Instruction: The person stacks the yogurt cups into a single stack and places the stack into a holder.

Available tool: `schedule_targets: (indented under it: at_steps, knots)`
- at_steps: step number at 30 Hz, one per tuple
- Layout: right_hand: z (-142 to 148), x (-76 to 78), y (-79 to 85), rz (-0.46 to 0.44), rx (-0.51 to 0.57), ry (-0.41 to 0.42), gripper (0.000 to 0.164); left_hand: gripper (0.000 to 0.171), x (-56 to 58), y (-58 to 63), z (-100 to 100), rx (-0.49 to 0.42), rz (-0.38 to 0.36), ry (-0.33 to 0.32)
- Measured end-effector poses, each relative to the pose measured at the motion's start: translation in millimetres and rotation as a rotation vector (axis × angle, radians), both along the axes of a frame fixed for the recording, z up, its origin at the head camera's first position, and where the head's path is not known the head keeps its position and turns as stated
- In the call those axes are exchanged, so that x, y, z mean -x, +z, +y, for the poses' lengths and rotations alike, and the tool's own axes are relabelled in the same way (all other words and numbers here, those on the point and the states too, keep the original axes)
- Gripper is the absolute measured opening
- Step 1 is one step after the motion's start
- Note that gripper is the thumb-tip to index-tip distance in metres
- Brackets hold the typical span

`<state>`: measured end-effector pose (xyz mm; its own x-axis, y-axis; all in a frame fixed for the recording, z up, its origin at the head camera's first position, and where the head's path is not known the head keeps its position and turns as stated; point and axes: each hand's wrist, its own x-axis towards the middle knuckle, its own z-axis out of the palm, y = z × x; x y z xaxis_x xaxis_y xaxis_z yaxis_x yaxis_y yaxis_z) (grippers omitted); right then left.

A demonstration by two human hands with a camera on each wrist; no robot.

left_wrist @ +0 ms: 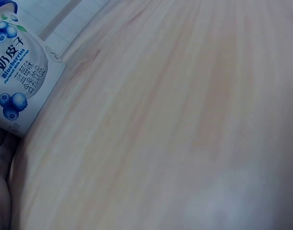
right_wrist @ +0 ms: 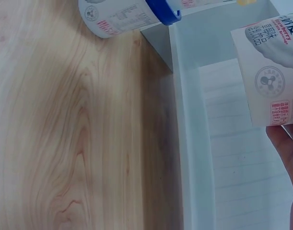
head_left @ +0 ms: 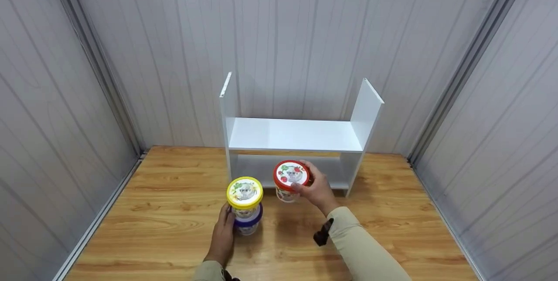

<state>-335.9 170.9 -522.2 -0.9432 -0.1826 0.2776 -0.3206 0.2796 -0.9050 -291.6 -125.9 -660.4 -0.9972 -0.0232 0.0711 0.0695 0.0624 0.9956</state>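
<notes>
My right hand (head_left: 317, 188) grips a white drink cup with a red lid (head_left: 291, 174), thumb at the front of the lid. In the right wrist view this cup (right_wrist: 271, 72) carries strawberry-flavour print. It is in front of the white shelf's lower level. To its left, a yellow-lidded cup (head_left: 244, 192) is stacked on a blue-lidded cup (head_left: 247, 225). My left hand (head_left: 222, 233) holds the blue-lidded cup from its left side, with the fingertips partly hidden. Blueberry pictures show on that cup (left_wrist: 17, 72) in the left wrist view.
A white two-level shelf (head_left: 296, 135) with upright side panels stands toward the back of the wooden table (head_left: 170, 211). Pale panelled walls (head_left: 296, 32) enclose the table at the back and on both sides.
</notes>
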Motion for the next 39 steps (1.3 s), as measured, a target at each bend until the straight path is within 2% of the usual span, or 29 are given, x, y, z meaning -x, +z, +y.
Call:
schedule_targets:
  at_steps: [4, 10, 17, 26, 32, 39]
  knots:
    - [-1, 1.1, 1.3, 0.006, 0.01, 0.006, 0.082, 0.059, 0.0, 0.8, 1, 0.037, -0.012, 0.002]
    - [-2, 1.7, 5.4, 0.015, 0.051, 0.037, 0.081, 0.057, -1.5, 2.3, 1, 0.014, -0.025, 0.008]
    - [-4, 2.9, 12.6, 0.006, 0.033, 0.028, 0.079, 0.057, -7.3, 15.9, 3, 0.005, -0.04, 0.012]
    - [-6, 6.1, 18.4, -0.002, 0.037, 0.064, 0.079, 0.058, -1.3, 1.2, 0, 0.027, -0.002, 0.01]
    - [-9, 6.4, 23.3, 0.018, 0.046, 0.08, 0.076, 0.061, -1.9, 0.5, 0, 0.025, 0.025, 0.013]
    - [-13, 6.0, 26.0, 0.062, 0.032, 0.08, 0.073, 0.058, -2.4, 1.0, 0, 0.03, 0.018, 0.004]
